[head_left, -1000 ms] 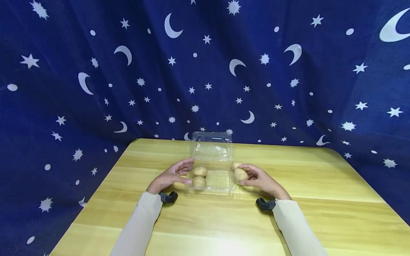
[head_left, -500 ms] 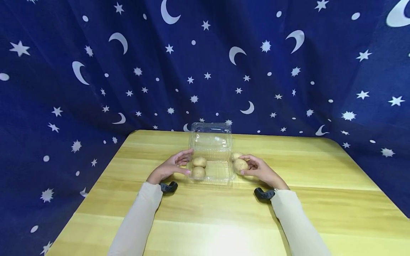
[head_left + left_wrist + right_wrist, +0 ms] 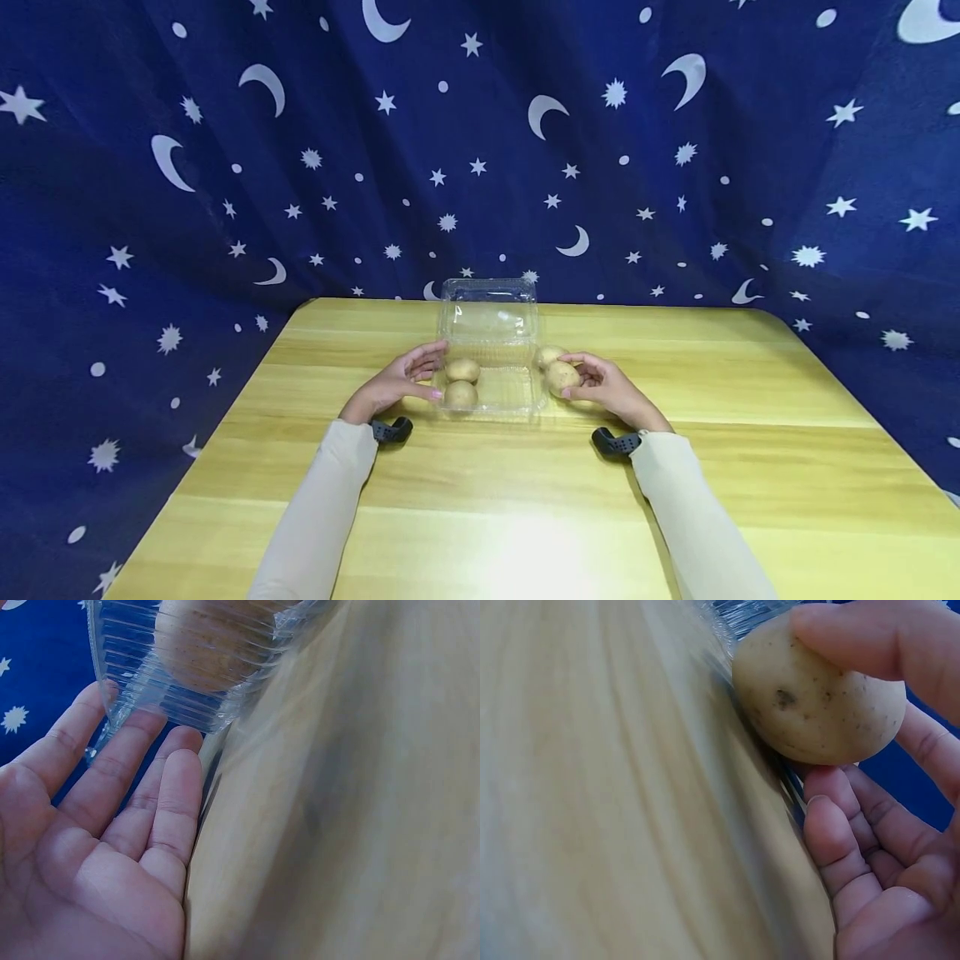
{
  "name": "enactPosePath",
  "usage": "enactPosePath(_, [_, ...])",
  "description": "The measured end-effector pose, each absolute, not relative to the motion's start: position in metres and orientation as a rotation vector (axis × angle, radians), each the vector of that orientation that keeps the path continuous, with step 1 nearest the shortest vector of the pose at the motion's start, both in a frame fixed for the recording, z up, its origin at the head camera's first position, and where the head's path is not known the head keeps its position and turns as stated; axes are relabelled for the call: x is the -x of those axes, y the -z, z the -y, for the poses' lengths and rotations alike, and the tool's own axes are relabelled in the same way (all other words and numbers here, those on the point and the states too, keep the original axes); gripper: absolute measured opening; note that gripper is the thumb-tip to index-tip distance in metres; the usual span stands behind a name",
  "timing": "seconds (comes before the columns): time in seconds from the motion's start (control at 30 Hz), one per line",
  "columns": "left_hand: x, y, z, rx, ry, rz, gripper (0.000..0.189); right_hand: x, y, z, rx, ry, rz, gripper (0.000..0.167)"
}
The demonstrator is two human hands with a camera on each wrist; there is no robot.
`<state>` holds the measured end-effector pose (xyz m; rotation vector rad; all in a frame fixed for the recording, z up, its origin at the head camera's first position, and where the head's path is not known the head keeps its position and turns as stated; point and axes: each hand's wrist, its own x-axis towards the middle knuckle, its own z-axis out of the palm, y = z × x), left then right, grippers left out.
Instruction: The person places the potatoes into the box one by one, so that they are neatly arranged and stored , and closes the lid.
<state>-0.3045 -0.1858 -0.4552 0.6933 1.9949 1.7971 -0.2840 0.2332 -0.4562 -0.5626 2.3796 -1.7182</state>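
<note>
A clear plastic clamshell container (image 3: 506,388) stands on the table with its lid (image 3: 491,321) raised at the back. Two potatoes sit in its left half, a rear potato (image 3: 462,370) and a front potato (image 3: 461,395). My left hand (image 3: 397,382) is at the container's left side, fingers extended; in the left wrist view the fingertips (image 3: 180,739) touch or nearly touch the ribbed wall. My right hand (image 3: 611,390) holds a potato (image 3: 817,697) between thumb and fingers, just right of the container. Behind it lies another potato (image 3: 548,356), partly hidden.
The light wooden table (image 3: 450,500) reaches back to a dark blue curtain (image 3: 337,125) with white moons and stars. A black wrist device (image 3: 392,430) is on the left wrist and another black wrist device (image 3: 615,442) on the right.
The head view has tilted down a little, so everything sits higher in the picture. Both hands, the container and the potatoes keep nearly the same places relative to one another.
</note>
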Motion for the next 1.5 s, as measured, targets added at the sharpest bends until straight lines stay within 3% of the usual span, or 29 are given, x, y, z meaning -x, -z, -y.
enactPosePath(1.5, [0.303, 0.449, 0.185, -0.678, -1.812, -1.965, 0.099, 0.281, 0.447, -0.233, 0.455, 2.008, -2.243, 0.055])
